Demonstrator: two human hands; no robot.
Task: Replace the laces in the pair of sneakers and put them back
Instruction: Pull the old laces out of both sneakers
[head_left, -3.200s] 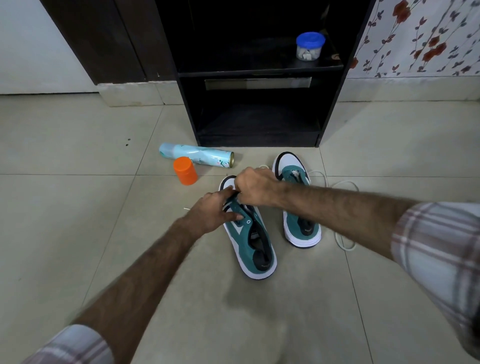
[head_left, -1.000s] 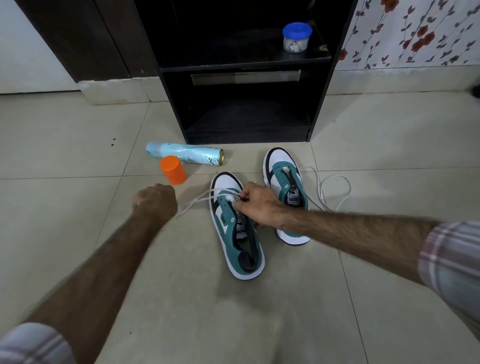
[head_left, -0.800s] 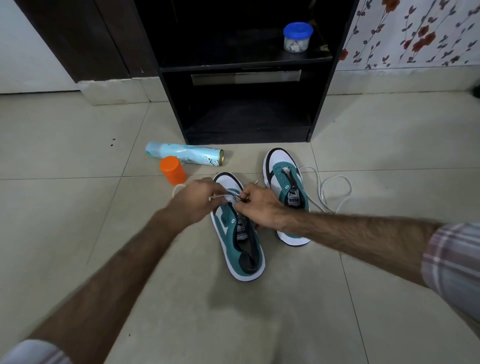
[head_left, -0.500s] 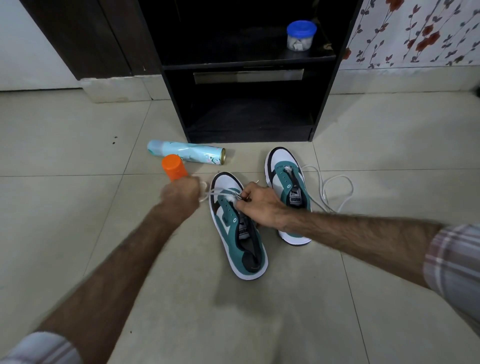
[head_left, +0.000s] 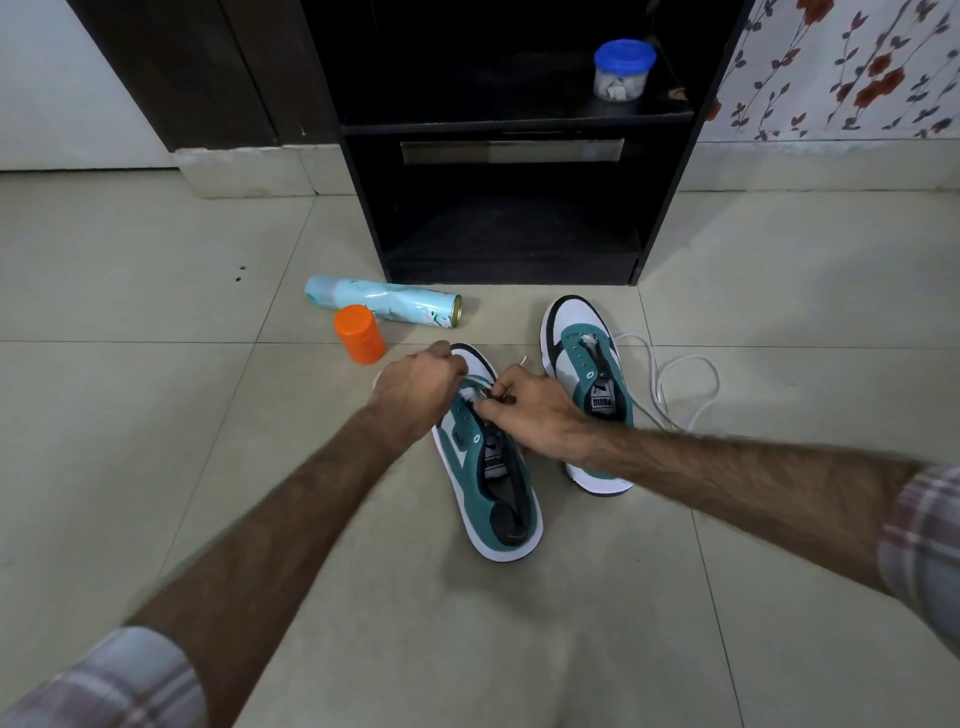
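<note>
- Two teal-and-white sneakers are standing side by side on the tiled floor (head_left: 779, 291), at the centre of the frame, toes pointing toward the top of the frame.
- The left sneaker (head_left: 493, 493) is lying nearer the bottom of the frame; its heel is sitting just below centre, and both hands are covering its toe end.
- The left hand (head_left: 415, 387) is curling closed over the toe area of the left sneaker; a white lace (head_left: 475, 384) is showing just beside its fingers at the front eyelets. Whether this hand is gripping the lace cannot be told.
- The right hand (head_left: 535, 415) is pinching the white lace at the front eyelets; a thin lace tip is sticking up just above its fingers.
- The right sneaker (head_left: 582, 343) is standing right of centre, its heel partly hidden behind the right forearm.
- A second white lace (head_left: 685, 384) is trailing from the right sneaker and looping on the floor to its right.
- A pale blue spray can (head_left: 384, 307) is lying on its side left of centre, above the left hand.
- An orange cap (head_left: 359, 333) is standing just below the can, touching or nearly touching it.
- A black shelf unit (head_left: 670, 208) is filling the upper centre of the frame.
- A blue-lidded jar (head_left: 623, 70) is standing on its upper shelf, toward the right.
- Plaid sleeves are showing at the lower left and right edges.
</note>
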